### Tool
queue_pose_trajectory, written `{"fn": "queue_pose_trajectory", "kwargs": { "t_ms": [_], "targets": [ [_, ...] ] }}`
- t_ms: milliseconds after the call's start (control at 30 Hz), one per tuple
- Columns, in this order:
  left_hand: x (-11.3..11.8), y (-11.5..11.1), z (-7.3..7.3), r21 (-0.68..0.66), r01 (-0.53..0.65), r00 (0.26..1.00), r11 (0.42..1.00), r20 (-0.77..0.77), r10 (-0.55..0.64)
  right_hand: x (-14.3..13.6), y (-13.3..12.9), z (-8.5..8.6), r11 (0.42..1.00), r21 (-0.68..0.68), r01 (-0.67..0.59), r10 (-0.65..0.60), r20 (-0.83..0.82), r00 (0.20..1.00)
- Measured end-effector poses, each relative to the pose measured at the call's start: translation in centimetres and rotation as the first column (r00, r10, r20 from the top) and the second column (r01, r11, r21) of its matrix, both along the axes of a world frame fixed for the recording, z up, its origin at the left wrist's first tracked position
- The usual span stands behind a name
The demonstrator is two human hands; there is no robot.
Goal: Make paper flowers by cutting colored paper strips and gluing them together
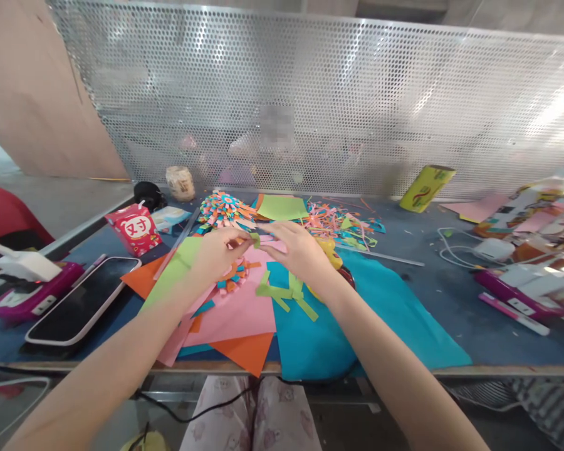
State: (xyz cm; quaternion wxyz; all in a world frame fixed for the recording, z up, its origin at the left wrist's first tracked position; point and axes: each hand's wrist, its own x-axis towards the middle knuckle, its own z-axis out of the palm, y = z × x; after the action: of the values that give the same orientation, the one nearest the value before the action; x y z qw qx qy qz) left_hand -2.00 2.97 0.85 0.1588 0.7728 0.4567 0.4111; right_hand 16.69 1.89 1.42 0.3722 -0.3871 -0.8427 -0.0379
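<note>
My left hand (223,249) is closed in a pinch on a small green paper strip (255,238) above the sheets in front of me. Close beside the strip, my right hand (297,249) has its thumb and forefinger apart; whether they touch it I cannot make out. Under my left hand, partly covered, lies a ring-shaped cluster of orange, pink and blue paper strips (234,280). Several loose green strips (286,292) rest on the pink sheet (244,313) and the blue sheet (385,313). A yellow object (329,250) is half hidden behind my right hand.
Behind my hands sit a multicoloured paper flower (225,210) and a heap of paper scraps (343,222). A phone (84,300) and power strip (32,294) lie left. Another power strip (521,294) and a yellow tube (427,188) are right. A perforated metal panel (310,94) stands behind.
</note>
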Motion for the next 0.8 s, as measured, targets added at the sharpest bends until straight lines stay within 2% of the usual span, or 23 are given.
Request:
{"fn": "queue_pose_trajectory", "kwargs": {
  "t_ms": [67,133,233,267,333,400,500,567,633,800],
  "targets": [
    [-0.1,0.0,0.0,-0.001,-0.013,1.000,1.000,-0.019,0.013,-1.2,-0.3,0.2,0.999,0.022,-0.040,0.039,0.036,0.999],
    [-0.5,0.3,0.2,-0.005,-0.019,0.999,1.000,-0.039,0.018,-1.6,-0.2,0.0,0.999,0.023,-0.030,0.030,-0.007,1.000],
    [-2.0,1.2,0.5,-0.104,-0.016,0.992,0.994,-0.124,0.003,-0.6,0.3,-0.2,0.999,-0.026,0.025,-0.030,-0.240,0.970],
    [-2.7,1.6,0.6,-0.168,-0.032,0.985,0.985,-0.175,0.002,0.0,0.5,-0.3,0.997,-0.061,0.044,-0.062,-0.342,0.937],
    [-4.1,2.5,0.6,-0.299,-0.140,0.950,0.944,-0.309,0.043,1.3,1.0,-0.3,0.983,-0.177,0.045,-0.134,-0.533,0.835],
    [-5.1,3.3,0.3,-0.379,-0.247,0.907,0.892,-0.414,0.075,2.3,1.4,-0.2,0.956,-0.291,-0.045,-0.170,-0.670,0.723],
    [-5.7,4.1,-0.3,-0.457,-0.207,0.908,0.865,-0.419,-0.004,3.0,1.8,0.0,0.908,-0.361,-0.214,-0.187,-0.803,0.566],
    [-5.6,4.2,-0.6,-0.479,-0.169,0.914,0.862,-0.402,-0.045,3.1,1.9,0.0,0.878,-0.383,-0.286,-0.202,-0.839,0.505],
    [-5.4,4.3,-0.6,-0.481,-0.161,0.916,0.862,-0.399,-0.051,3.1,1.9,-0.1,0.857,-0.396,-0.329,-0.206,-0.849,0.486],
    [-5.4,3.9,-0.3,-0.530,-0.119,0.945,0.839,-0.320,-0.068,3.0,2.1,-0.5,0.823,-0.422,-0.381,-0.195,-0.839,0.509]
  ]
}}
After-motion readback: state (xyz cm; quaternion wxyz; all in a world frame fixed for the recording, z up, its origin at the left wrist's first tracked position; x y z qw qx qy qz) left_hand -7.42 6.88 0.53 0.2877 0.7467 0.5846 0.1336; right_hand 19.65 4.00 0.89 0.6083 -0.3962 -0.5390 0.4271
